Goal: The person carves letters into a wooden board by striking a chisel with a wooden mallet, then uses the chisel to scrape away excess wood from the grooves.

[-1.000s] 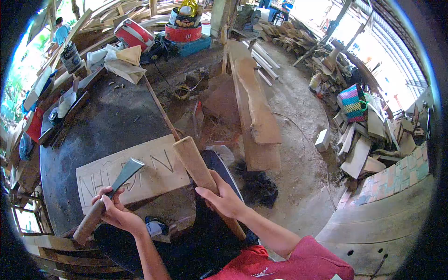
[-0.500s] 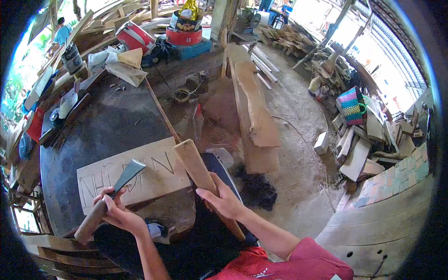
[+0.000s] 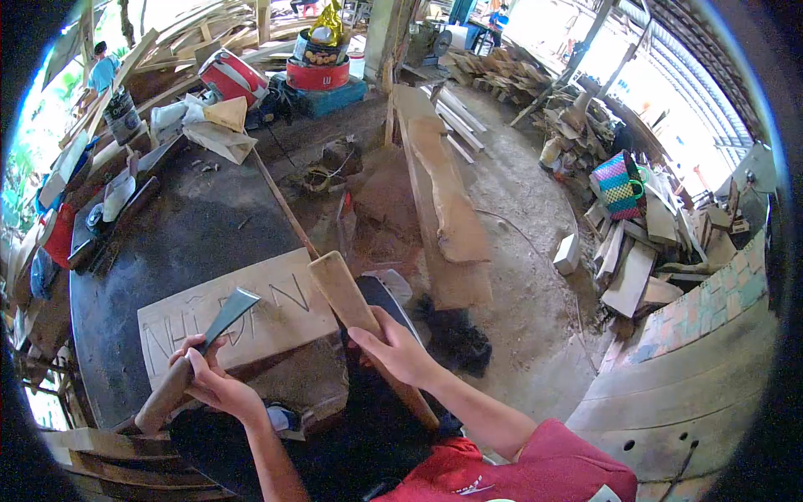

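Note:
My left hand [image 3: 209,376] is closed round a wood chisel [image 3: 224,322], its flared metal blade pointing up and away and its thick wooden handle toward me. Under the blade lies a pale wooden board [image 3: 272,326] with large letters marked on its face, partly covered by the chisel. In my right hand [image 3: 397,347] is a wooden mallet [image 3: 345,289], its flat broad part angled up beside the board's right end. The lower part of the mallet runs down past my wrist over my dark-clothed lap.
The board rests on a dark worktable [image 3: 201,217]. A long wooden plank [image 3: 447,201] leans at the right. Beyond are a red tin [image 3: 318,74], a red-and-white bucket [image 3: 234,77], a woven bag [image 3: 619,184] and wood offcuts [image 3: 631,280]. A person [image 3: 104,69] is far left.
The view has shifted slightly, so the background sits a little further left. Both hands keep their hold on the chisel and mallet, almost unmoved.

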